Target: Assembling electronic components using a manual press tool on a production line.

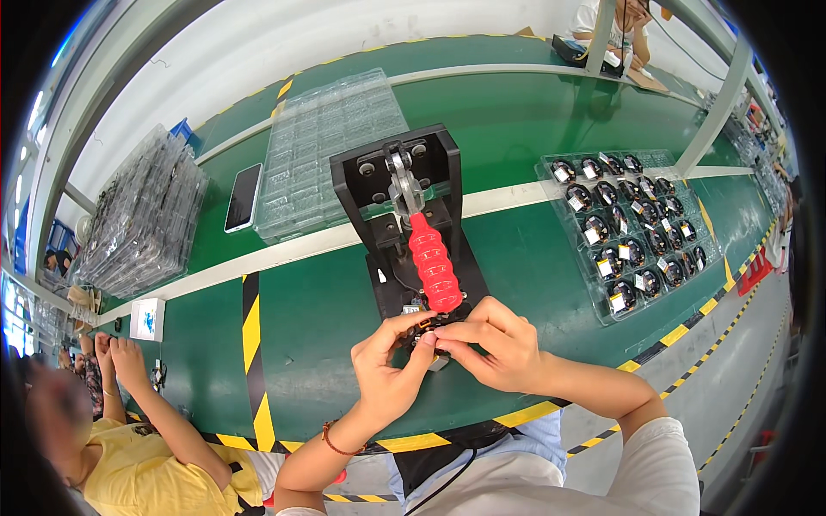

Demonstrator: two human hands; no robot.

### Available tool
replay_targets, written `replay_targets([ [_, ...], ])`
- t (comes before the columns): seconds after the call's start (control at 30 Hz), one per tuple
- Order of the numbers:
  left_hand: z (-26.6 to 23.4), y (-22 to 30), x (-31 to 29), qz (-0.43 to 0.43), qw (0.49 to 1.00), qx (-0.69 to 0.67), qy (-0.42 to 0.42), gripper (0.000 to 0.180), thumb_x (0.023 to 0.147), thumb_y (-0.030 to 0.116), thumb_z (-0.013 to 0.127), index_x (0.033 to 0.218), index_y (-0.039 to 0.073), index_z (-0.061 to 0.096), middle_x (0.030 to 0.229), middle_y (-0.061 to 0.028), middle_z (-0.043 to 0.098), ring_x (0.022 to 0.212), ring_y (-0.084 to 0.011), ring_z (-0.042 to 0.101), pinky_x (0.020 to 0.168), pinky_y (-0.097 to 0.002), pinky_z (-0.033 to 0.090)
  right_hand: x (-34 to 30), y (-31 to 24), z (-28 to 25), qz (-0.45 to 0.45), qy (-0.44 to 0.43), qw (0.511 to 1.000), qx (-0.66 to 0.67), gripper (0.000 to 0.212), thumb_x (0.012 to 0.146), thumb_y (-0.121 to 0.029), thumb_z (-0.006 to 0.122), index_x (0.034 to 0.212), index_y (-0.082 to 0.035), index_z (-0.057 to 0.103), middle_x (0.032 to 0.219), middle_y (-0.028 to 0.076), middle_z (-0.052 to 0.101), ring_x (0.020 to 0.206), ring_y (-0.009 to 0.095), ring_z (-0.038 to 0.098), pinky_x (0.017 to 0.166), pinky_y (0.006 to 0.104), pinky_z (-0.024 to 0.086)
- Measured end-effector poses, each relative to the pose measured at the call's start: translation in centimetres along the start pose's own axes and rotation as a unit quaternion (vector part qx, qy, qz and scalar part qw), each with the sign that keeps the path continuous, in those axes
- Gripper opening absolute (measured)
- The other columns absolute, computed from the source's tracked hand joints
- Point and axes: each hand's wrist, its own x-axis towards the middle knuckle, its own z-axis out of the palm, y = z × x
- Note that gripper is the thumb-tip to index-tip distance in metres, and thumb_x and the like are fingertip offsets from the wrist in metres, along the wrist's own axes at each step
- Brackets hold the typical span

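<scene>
A black toggle-clamp fixture [452, 168] with a ribbed red handle [434, 267] stands on the green bench in front of me. The handle slants down toward my hands. Just below its tip, my left hand [387, 361] and my right hand [499, 348] meet with pinched fingers over a small dark round electronic part [422, 328] with wires. Thumbs and forefingers of both hands press at it from either side. My fingers cover much of the part, and whether it rests on the fixture's base I cannot tell.
At right lies a clear tray [574, 236] of several round black wired parts. Behind the fixture are clear blister trays [318, 129], with a phone [244, 198] alongside. Further left are a tall tray stack [146, 215], a white box [147, 319] and a co-worker in yellow [146, 469]. Another person [637, 39] sits far right.
</scene>
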Motion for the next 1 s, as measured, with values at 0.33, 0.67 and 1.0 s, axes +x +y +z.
replay_targets([
  [0.33,-0.06,-0.32,-0.44,0.003,1.0,0.028,0.01,0.02,0.083,-0.004,0.063,0.103,-0.003,0.066,0.09,-0.0075,0.069,0.077,-0.0079,0.062,0.07,-0.0216,0.049,0.02,-0.23,0.14,-0.037,0.005,0.999,-0.022,0.025,0.068,-0.003,0.08,0.091,-0.007,0.071,0.07,0.001,0.052,0.05,0.009,0.047,0.04,0.0229,0.037],
  [0.67,0.01,0.3,-0.4,-0.007,1.0,0.002,0.0,0.018,0.085,-0.004,0.06,0.102,-0.003,0.066,0.088,-0.0072,0.068,0.073,-0.0063,0.058,0.066,-0.0202,0.047,0.0,-0.32,0.12,-0.056,0.009,0.998,-0.032,0.028,0.066,-0.004,0.082,0.092,-0.007,0.071,0.069,0.0,0.05,0.049,0.009,0.047,0.039,0.0228,0.036],
  [1.0,0.23,-0.38,-0.5,0.002,1.0,0.02,0.018,0.021,0.081,-0.005,0.059,0.099,-0.001,0.068,0.083,-0.0072,0.067,0.067,-0.0069,0.055,0.061,-0.0213,0.044,-0.25,-0.16,0.37,-0.056,0.0,0.997,-0.043,0.029,0.066,-0.004,0.081,0.093,-0.007,0.071,0.069,0.0,0.05,0.05,0.009,0.047,0.039,0.0223,0.037],
])
